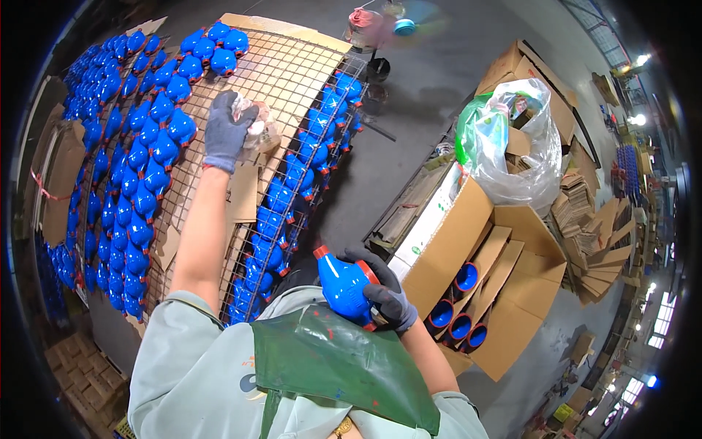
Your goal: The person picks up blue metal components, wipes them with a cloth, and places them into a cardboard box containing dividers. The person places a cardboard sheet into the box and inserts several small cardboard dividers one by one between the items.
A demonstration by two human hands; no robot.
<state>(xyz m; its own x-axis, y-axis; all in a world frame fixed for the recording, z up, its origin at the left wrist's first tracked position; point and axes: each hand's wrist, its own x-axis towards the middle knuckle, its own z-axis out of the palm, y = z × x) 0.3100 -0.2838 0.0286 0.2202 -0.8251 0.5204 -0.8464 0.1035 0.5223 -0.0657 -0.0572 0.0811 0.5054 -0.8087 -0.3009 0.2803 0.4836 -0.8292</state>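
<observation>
My right hand [385, 293], in a dark glove, grips a glossy blue pipe fitting [342, 284] with red ends, held tilted in front of my chest. My left hand [225, 130], in a grey glove, reaches out over the wire mesh rack [208, 110]. Its fingers are curled on a pale, crumpled rag-like thing [252, 117]. Just beneath that is what seems to be a small translucent tub [265, 137], its contents unclear. Rows of similar blue fittings [162, 146] lie on the rack left of this hand, and more sit on a lower level along its right side.
An open cardboard box [515, 285] on the right holds several blue fittings standing between cardboard dividers. Behind it, a clear plastic bag [537, 164] lies by another carton [523, 69]. Flattened cardboard [596, 234] is piled farther right. At the top stands a blurred fan [420, 18].
</observation>
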